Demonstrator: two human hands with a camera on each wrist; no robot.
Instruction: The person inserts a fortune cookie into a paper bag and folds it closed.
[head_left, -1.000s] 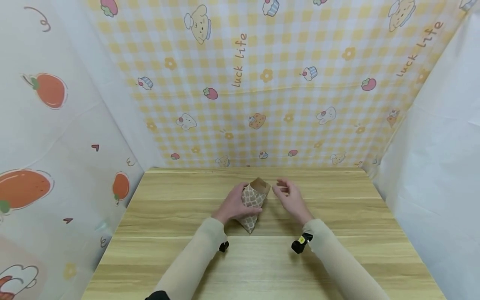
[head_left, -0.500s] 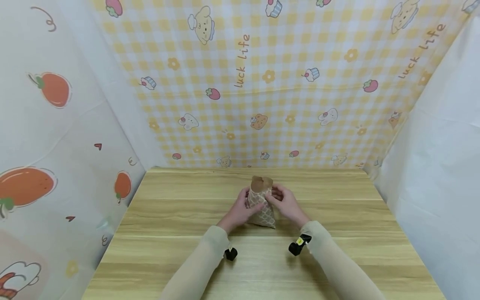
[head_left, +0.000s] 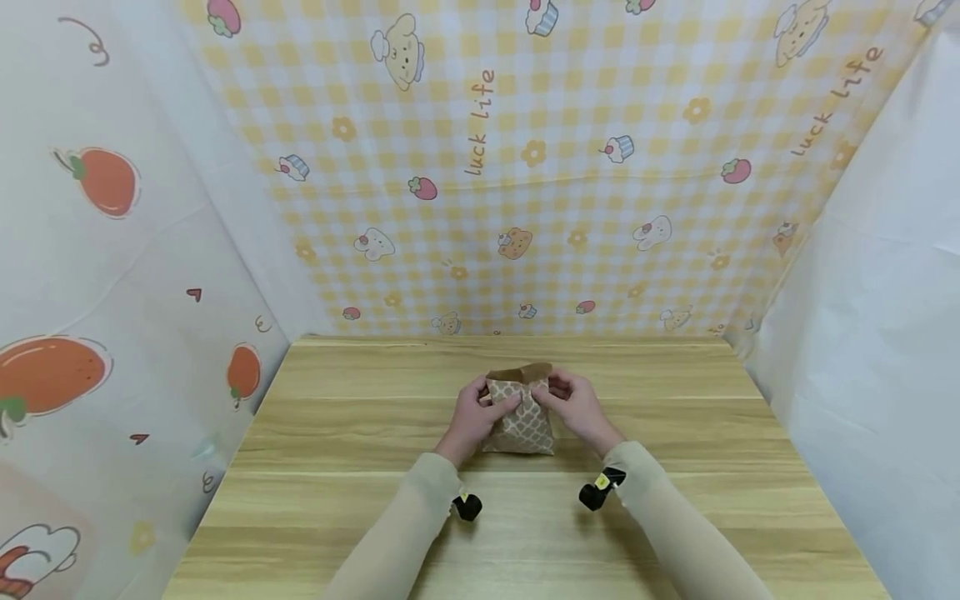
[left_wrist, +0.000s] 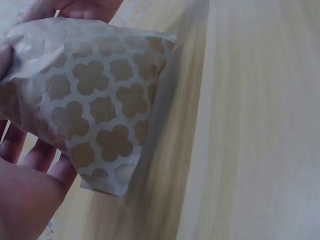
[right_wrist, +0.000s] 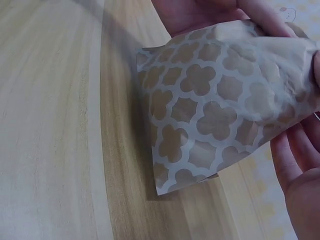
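Observation:
A brown paper bag [head_left: 519,429] with a pale lattice pattern stands at the far middle of the table, its mouth gaping at the top. On its left side my left hand [head_left: 471,421] grips the upper edge, thumb across the front and fingers behind. My right hand [head_left: 579,410] pinches the opposite upper edge in the same way. In the left wrist view the bag [left_wrist: 102,105] widens toward its flat base, near the wood. The right wrist view shows the bag [right_wrist: 200,112] with its front wrinkled near the thumbs. What the bag contains is hidden.
The wooden table [head_left: 337,417] ends at a yellow checked cloth [head_left: 450,217] hanging behind. White printed cloth [head_left: 150,275] hangs on the left, and plain white cloth [head_left: 870,333] on the right. A black wrist camera [head_left: 596,493] sits below the right cuff, another [head_left: 468,507] below the left.
The bag has turned from a tilted pose to face squarely forward, and its mouth has widened. My right hand, apart from it at first, has moved left and taken hold of its right edge.

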